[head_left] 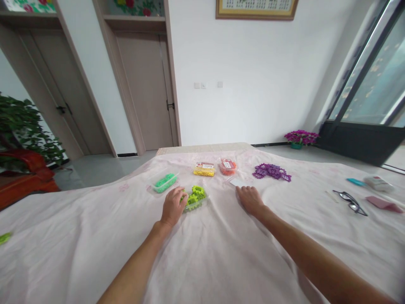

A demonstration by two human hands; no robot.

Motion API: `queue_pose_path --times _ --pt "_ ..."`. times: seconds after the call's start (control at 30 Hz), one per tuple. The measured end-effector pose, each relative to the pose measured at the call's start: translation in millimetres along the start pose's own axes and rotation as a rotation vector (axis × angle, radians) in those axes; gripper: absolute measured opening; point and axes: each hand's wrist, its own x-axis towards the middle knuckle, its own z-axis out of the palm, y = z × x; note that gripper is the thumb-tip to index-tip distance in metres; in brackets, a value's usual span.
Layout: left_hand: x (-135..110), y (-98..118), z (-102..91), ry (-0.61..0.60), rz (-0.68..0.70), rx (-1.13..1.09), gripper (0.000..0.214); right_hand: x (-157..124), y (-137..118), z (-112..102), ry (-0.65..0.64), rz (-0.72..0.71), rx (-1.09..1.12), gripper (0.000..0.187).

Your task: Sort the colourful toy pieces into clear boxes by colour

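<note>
My left hand (173, 206) rests on the pink cloth (202, 261) with its fingers curled round the near left edge of a clear tray of lime-green plastic pieces (196, 197). My right hand (249, 198) lies palm down on the cloth, fingers together, fingertips at a small clear lid or packet (236, 182). Beyond them stand a clear box of green pieces (165, 182), a box of yellow pieces (204, 169) and a box of orange pieces (228, 166). A loose heap of purple pieces (271, 171) lies to the right of those.
Black glasses (351, 202), a teal object (356, 182), a white packet (378, 183) and a dark pink card (382, 204) lie at the right. A green piece (4, 237) sits at the far left edge. Doors, a plant and a glass door stand beyond.
</note>
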Motion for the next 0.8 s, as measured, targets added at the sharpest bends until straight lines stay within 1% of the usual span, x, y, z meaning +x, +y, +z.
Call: queue_pose_path --times 0.1,0.17,0.23,0.37,0.47,0.53,0.57,0.63,0.67,0.7,0.73,0.8 --pt "15.1 6.1 -5.8 -0.12 -0.071 -0.001 0.007 -2.9 -4.0 3.1 0.039 0.029 0.016 0.031" --pt "23.0 9.3 -9.4 -0.177 -0.129 -0.027 0.006 -4.1 -4.7 5.5 0.052 0.047 0.032 0.031" --pt "28.6 11.4 -12.0 -0.201 -0.171 -0.057 0.007 -5.4 -4.4 7.8 0.065 0.068 0.049 0.031" --pt "37.8 11.2 -17.6 -0.203 -0.216 -0.136 0.006 -8.9 -2.9 10.8 0.083 0.109 0.083 0.032" --pt "47.2 8.5 -26.8 -0.196 -0.253 -0.216 0.013 -10.9 -1.5 11.6 0.085 0.114 0.107 0.032" --pt "53.3 7.1 -34.8 -0.142 -0.273 -0.26 0.018 -11.5 -0.8 12.1 0.083 0.12 0.117 0.032" --pt "55.4 6.9 -38.6 -0.083 -0.278 -0.275 0.018 -11.6 -0.4 12.4 0.083 0.124 0.122 0.032" --pt "56.4 7.7 -44.2 0.053 -0.263 -0.273 0.017 -11.7 0.1 13.0 0.081 0.135 0.131 0.032" --pt "55.0 8.5 -45.4 0.101 -0.241 -0.249 0.015 -11.9 0.2 13.2 0.081 0.139 0.135 0.032" --pt "52.5 9.3 -45.5 0.116 -0.204 -0.207 0.013 -12.0 0.4 13.3 0.079 0.143 0.139 0.032" --pt "49.0 10.1 -44.4 0.093 -0.153 -0.151 0.01 -12.3 0.5 13.3 0.078 0.146 0.142 0.032" --pt "40.3 10.7 -39.4 -0.027 -0.034 -0.044 0.007 -13.1 0.7 13.1 0.078 0.15 0.149 0.032"
